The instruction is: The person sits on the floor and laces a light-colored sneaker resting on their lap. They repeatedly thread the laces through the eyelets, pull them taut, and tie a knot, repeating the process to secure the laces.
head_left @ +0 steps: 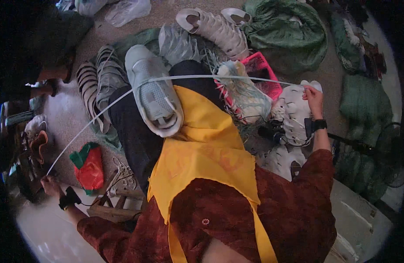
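Grey, speckled floor (64,116) spreads all around the person, and lots of things lie on it. Big green sacks, soft and crinkly, lie there too, and one round green sack (285,37) sits at the top. Rows of striped grey shoe tops (97,81) curve like fat caterpillars. A bright pink basket (274,89) with little holes sits beside a pale shoe bundle (243,94) wrapped in thin strings. A shiny red and green bag (90,168) lies near a wooden stool (114,209), next to a pile of white cords (123,175).

The person wears a smooth yellow apron (206,131) and dark trousers (134,131). A pale grey shoe (151,90), long and round at the ends, rests on the lap. A thin, flat white lace (197,76) bends across it like a bow; I cannot tell if it goes through a hole. The left hand (52,186) has its grip closed on one end. The right hand (313,98) has its grip pinched on the other end, well apart from the left.
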A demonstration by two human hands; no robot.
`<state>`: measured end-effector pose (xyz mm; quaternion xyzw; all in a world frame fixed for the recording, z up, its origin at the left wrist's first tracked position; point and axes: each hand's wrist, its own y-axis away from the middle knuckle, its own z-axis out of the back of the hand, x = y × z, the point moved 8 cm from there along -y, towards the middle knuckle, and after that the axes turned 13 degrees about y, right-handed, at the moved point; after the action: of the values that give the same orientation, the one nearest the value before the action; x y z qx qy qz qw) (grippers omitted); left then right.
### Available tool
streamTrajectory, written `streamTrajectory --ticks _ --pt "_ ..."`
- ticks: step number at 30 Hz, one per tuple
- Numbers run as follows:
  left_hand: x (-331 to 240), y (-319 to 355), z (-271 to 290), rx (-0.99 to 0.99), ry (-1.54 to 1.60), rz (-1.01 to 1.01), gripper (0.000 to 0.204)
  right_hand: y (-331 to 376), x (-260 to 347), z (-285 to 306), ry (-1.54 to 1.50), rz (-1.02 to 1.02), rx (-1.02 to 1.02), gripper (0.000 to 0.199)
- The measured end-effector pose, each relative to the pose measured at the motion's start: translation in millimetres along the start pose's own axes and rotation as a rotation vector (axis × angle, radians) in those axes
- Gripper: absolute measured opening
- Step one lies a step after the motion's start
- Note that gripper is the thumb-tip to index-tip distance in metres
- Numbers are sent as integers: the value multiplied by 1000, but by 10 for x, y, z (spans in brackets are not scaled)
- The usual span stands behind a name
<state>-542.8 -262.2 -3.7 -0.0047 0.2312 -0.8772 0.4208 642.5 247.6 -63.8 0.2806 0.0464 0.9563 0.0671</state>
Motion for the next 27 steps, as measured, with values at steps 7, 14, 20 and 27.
streamTrajectory --ticks 7,14,20,27 --pt "163 2 -29 55 -28 47 24 -119 -216 278 86 -40 -26 23" --pt "190 164 435 64 -17 75 21 -420 -412 299 125 -20 -6 21" --pt "118 192 657 -31 40 72 16 -632 -255 537 264 178 -111 20" --pt "-65 343 474 132 166 86 15 -1017 -370 469 314 54 -70 21"
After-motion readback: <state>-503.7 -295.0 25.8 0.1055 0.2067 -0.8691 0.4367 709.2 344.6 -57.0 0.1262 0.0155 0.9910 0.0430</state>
